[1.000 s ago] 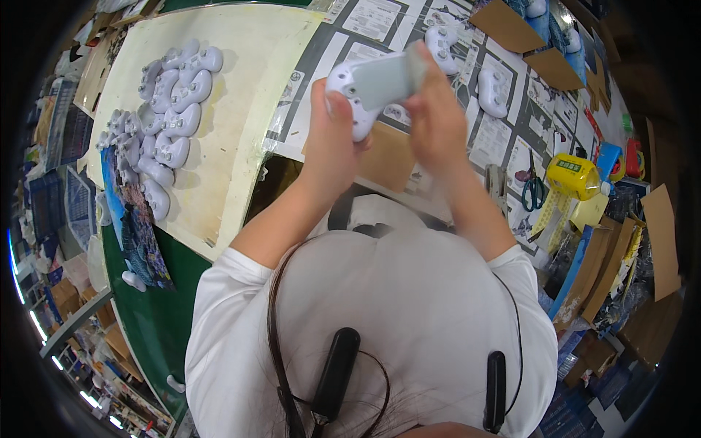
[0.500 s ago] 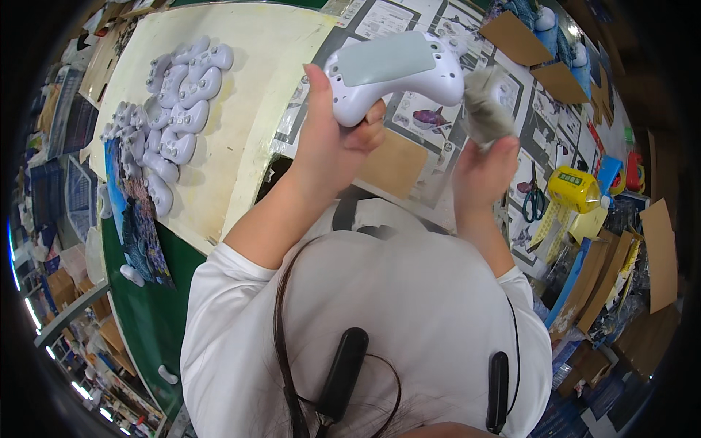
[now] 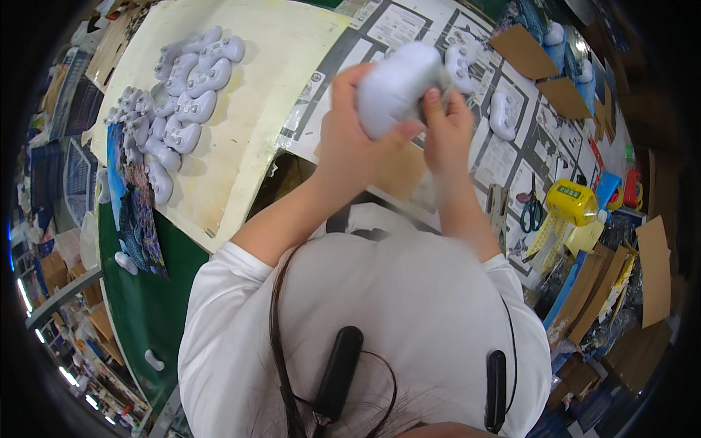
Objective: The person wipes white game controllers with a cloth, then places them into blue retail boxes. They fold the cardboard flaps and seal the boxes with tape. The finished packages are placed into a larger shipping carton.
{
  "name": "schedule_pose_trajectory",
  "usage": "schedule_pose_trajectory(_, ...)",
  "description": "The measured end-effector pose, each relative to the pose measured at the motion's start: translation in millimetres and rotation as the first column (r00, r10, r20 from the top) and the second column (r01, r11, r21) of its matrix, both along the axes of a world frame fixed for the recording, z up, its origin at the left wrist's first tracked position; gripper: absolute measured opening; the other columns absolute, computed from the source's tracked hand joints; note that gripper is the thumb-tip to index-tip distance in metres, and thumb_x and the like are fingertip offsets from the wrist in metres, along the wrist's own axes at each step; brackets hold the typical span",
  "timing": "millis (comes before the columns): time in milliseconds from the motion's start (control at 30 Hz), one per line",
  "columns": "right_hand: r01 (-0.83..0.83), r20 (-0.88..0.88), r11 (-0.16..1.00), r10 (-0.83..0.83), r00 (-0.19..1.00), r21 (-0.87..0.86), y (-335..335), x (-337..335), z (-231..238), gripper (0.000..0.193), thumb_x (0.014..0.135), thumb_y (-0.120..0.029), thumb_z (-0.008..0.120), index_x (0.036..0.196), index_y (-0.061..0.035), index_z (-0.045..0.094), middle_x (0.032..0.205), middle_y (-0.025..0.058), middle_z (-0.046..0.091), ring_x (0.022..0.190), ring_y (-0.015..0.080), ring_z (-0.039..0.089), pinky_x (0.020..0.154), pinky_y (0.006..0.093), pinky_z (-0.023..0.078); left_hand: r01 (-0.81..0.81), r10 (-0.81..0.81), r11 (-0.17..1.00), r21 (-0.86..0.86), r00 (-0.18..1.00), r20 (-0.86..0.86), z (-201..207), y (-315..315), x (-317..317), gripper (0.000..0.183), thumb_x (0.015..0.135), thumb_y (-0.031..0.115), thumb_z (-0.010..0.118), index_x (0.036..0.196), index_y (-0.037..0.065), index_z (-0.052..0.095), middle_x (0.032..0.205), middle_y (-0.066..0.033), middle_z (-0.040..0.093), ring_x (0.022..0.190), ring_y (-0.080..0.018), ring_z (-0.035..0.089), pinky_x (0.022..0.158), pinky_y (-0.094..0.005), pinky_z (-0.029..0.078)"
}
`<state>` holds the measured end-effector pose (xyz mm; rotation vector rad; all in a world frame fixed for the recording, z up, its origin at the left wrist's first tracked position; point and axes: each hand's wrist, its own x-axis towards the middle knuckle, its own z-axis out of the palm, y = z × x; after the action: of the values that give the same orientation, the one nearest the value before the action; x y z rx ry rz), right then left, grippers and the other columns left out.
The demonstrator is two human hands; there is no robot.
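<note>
My left hand [image 3: 345, 131] grips a white game controller [image 3: 391, 91] above the printed sheets, its shape smeared by motion. Thumb and fingers wrap round the near grip. At the controller's right side, my right hand [image 3: 447, 135] is closed on a grey cloth [image 3: 443, 82], mostly hidden behind the fingers and blurred. Beyond the hands, two more white controllers lie on the sheets, one farther off [image 3: 458, 69] and one to the right [image 3: 502, 115]. A cluster of several white controllers [image 3: 191, 108] rests on the pale board at the left.
Scissors [image 3: 533, 212] and a yellow bottle [image 3: 572, 203] lie to the right, near cardboard pieces [image 3: 652, 274]. An open box-like gap [image 3: 285, 182] shows under the board's near edge. A colourful printed sheet [image 3: 139, 204] hangs over the green surface [image 3: 131, 314].
The controller has turned from its grey-panelled face to a smooth white side. My right hand with the cloth has moved left and up against it.
</note>
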<state>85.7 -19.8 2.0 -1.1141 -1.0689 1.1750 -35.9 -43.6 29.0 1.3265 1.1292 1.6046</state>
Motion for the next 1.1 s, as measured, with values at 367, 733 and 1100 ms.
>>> schedule_pose_trajectory(367, -0.254, -0.538, 0.964, 0.176, 0.824, -0.074, -11, -12, 3, 0.029, 0.088, -0.02, 0.048, 0.107, 0.0015, 0.051, 0.095, 0.005, 0.058, 0.084, 0.0136, 0.055, 0.074, 0.0243, 0.043, -0.249, 0.322, 0.947, 0.204, 0.748, -0.58, 12, -47, -22, 0.055, 0.059, 0.01, 0.073, 0.109, 0.01, 0.051, 0.093, -0.009, 0.06, 0.079, -0.0212, 0.06, 0.068, -0.0274, 0.047)
schedule_pose_trajectory(733, -0.607, 0.074, 0.631, 0.661, 0.746, 0.483, -31, 11, 30, 0.042, 0.09, -0.021, 0.039, 0.118, 0.0105, 0.041, 0.123, 0.0195, 0.044, 0.115, 0.0268, 0.041, 0.097, 0.0326, 0.028, -0.06, 0.65, 0.759, 0.648, 0.026, -0.76, 17, -125, -7, 0.041, 0.05, 0.014, 0.063, 0.088, 0.029, 0.062, 0.058, 0.002, 0.031, 0.043, -0.0127, 0.028, 0.038, -0.0242, 0.021)
schedule_pose_trajectory(1100, -0.718, -0.225, 0.618, 0.786, 0.576, 0.32, -82, 38, 4, 0.051, 0.089, -0.038, 0.039, 0.106, 0.0088, 0.049, 0.106, 0.0188, 0.053, 0.102, 0.0304, 0.05, 0.09, 0.0392, 0.036, -0.115, 0.754, 0.622, 0.774, -0.177, -0.632, 17, -150, -31, 0.045, 0.061, 0.012, 0.059, 0.099, 0.037, 0.055, 0.056, 0.0027, 0.024, 0.043, -0.0104, 0.024, 0.038, -0.0219, 0.017)
